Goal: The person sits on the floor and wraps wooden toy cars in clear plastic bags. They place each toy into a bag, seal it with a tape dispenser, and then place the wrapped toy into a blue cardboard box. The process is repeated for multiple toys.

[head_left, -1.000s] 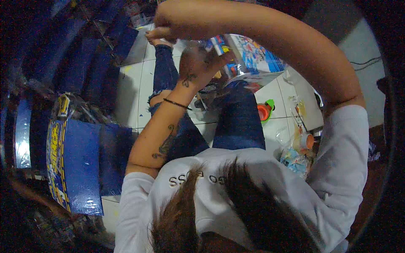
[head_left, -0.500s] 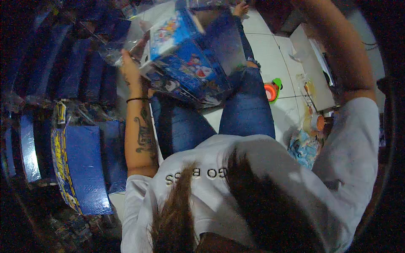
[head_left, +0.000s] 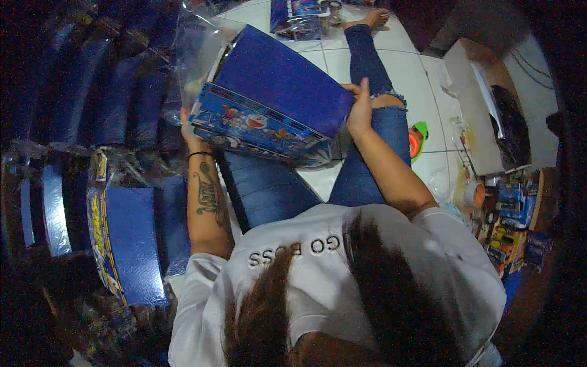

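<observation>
1. Two hands hold one thing between them: a large blue cardboard box with cartoon pictures along its side (head_left: 269,104), tilted over the person's lap as they sit on the white tiled floor (head_left: 428,79).
2. The left hand (head_left: 189,131) is at the box's lower left corner, mostly hidden behind it — whether its fingers are curled around the edge, I cannot tell.
3. The right hand (head_left: 359,110) presses flat against the box's right end, fingers together and extended, thumb up along the edge.
4. A clear plastic bag (head_left: 195,46) billows from the box's upper left end, loosely gathered around it; from where I stand I cannot tell how far the box sits inside it.
5. To handle this well, I would judge the right palm should keep pushing squarely on the end while the left steadies the far corner — the film looks slippery and likely to bunch.
6. A row of similar blue boxes in plastic wrap (head_left: 131,244) stands at the person's left, just beside the left arm.
7. A green and orange tape dispenser (head_left: 417,137) lies on the floor near the right knee, apart from both hands.
</observation>
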`<state>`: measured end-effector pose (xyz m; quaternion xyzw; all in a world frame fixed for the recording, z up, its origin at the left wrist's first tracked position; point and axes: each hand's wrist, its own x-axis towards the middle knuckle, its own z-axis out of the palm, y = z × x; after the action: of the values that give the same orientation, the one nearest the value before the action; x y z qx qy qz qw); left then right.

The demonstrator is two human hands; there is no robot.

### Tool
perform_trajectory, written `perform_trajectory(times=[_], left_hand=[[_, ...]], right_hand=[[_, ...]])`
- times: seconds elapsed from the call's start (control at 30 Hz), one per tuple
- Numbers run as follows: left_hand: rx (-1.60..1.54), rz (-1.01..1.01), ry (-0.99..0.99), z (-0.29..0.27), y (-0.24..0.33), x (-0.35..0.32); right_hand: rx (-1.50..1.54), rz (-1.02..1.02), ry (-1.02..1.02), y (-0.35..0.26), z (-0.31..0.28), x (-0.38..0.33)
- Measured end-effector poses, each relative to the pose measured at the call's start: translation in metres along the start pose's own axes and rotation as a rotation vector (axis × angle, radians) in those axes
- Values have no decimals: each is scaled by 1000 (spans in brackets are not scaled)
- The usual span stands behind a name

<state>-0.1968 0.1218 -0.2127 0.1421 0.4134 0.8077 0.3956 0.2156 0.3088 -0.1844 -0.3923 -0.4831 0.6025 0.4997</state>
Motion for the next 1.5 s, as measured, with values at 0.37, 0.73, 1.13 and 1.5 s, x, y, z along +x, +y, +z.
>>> perform_trajectory(times=[0.37,0.73,1.13,1.5], left_hand=[[205,322,178,-18,-8,-14],[240,279,245,9,-8,-39],[273,360,170,18,-16,-47],[309,383,83,10,-11,-52]], right_hand=[[511,312,189,-8,17,4],[555,247,130,-6,21,9],[561,372,198,-16,10,6],[567,256,50,8,0,22]])
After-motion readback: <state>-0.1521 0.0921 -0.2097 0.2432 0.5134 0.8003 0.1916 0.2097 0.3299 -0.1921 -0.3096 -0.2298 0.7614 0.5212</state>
